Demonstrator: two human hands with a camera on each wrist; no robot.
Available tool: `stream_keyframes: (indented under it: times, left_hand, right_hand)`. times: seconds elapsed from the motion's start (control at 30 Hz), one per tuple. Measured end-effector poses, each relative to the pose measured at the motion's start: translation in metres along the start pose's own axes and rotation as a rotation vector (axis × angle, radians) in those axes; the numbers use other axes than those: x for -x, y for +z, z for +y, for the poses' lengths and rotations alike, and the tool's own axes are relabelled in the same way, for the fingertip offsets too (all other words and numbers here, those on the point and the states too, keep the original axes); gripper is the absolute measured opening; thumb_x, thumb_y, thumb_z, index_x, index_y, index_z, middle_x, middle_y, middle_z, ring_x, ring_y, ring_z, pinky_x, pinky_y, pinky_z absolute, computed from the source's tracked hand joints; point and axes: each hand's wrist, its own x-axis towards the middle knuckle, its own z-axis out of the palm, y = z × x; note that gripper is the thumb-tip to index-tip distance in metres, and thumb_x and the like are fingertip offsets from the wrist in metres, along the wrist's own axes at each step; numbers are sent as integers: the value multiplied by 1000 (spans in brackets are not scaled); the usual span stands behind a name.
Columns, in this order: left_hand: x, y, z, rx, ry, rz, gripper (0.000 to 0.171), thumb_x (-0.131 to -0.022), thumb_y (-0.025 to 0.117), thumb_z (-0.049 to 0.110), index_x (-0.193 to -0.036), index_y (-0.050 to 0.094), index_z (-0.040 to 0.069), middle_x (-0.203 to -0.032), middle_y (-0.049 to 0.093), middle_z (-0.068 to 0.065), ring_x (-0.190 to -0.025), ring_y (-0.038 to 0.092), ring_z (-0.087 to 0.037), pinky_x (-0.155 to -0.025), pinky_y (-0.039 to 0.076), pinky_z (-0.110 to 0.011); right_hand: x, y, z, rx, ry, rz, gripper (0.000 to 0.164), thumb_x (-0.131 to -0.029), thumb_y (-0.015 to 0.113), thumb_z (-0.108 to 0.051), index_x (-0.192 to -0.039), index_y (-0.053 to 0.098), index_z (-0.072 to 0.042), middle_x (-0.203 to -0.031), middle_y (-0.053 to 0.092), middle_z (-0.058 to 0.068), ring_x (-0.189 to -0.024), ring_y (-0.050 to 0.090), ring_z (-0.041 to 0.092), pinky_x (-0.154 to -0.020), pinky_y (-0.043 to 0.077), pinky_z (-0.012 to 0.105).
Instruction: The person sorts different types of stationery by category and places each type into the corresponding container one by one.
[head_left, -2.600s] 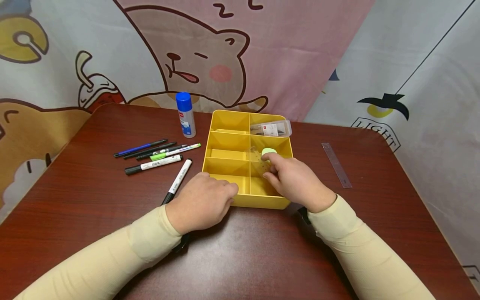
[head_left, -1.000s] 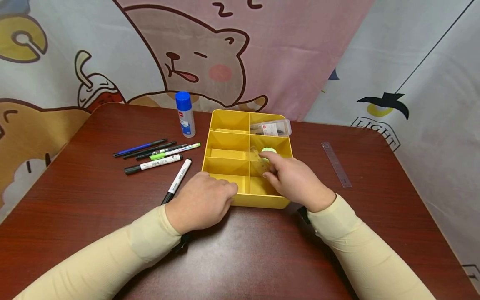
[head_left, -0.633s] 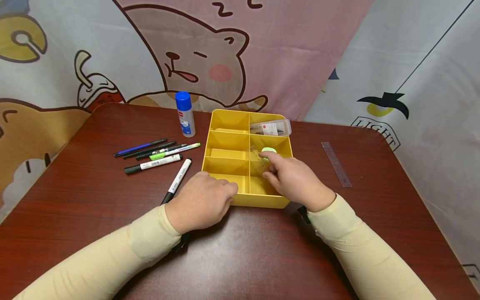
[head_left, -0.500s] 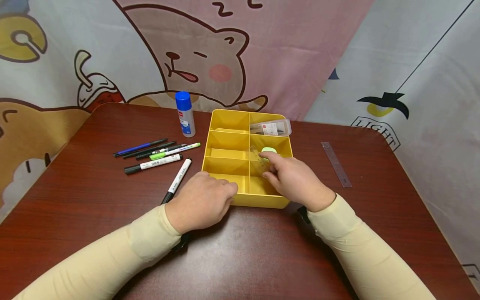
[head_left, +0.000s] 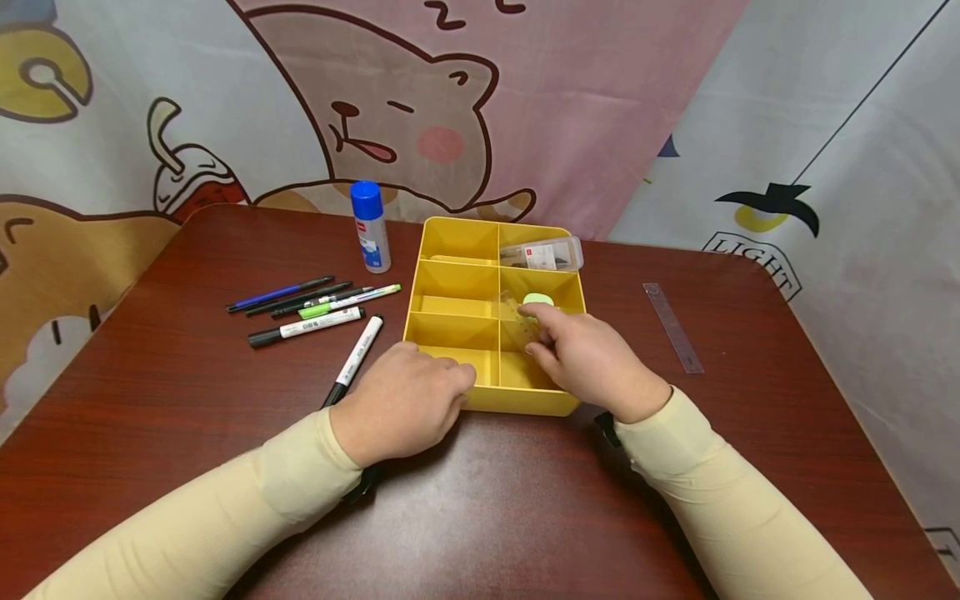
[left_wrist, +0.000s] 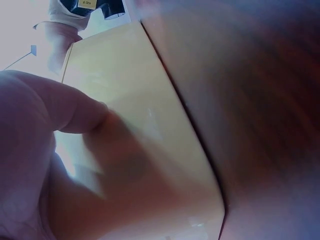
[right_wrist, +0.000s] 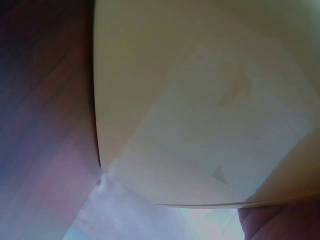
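A yellow divided storage box (head_left: pixel 513 402) stands mid-table. My left hand (head_left: pixel 408 404) grips its front wall at the left corner, fingers over the rim; in the left wrist view the thumb (left_wrist: pixel 75 110) presses the outer face. My right hand (head_left: pixel 592 358), over the right-hand compartments, pinches a wide clear plastic ruler (head_left: pixel 516 321) between thumb and index finger. In the right wrist view this see-through sheet (right_wrist: pixel 200 125) lies across the box wall and reaches past it. A pale green rounded item (head_left: pixel 537 298) sits behind the index finger in the middle right compartment, partly hidden.
A clear case with a white label (head_left: pixel 542 256) lies in the back right compartment. Left of the box are a blue-capped glue stick (head_left: pixel 371 229), several pens (head_left: pixel 281 295) and two white markers (head_left: pixel 360 354). A narrow clear ruler (head_left: pixel 672 327) lies at the right.
Both hands stay almost still. Compared with the oldest frame, my right index fingertip has shifted very slightly left, still on the clear ruler.
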Motion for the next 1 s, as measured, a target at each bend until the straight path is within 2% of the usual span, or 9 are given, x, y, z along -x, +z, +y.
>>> stream_keyframes:
  times: [0.53,1.0]
  left_hand:
    - [0,0,0,-4,-4,-14,28,-92,66,19,-70,49,21,-58,44,8,-46,44,-12,-49,29,-34]
    - [0,0,0,-8,0,1,28,-91,68,20,-70,48,20,-57,44,7,-45,44,-13,-49,28,-34]
  right_hand:
    - [0,0,0,0,-1,3,47,-96,76,-18,-139,59,-7,-78,64,-1,-64,54,16,-64,52,39]
    - [0,0,0,-2,0,1,47,-96,76,-18,-138,59,-7,-78,64,-1,-63,54,15,-63,51,38]
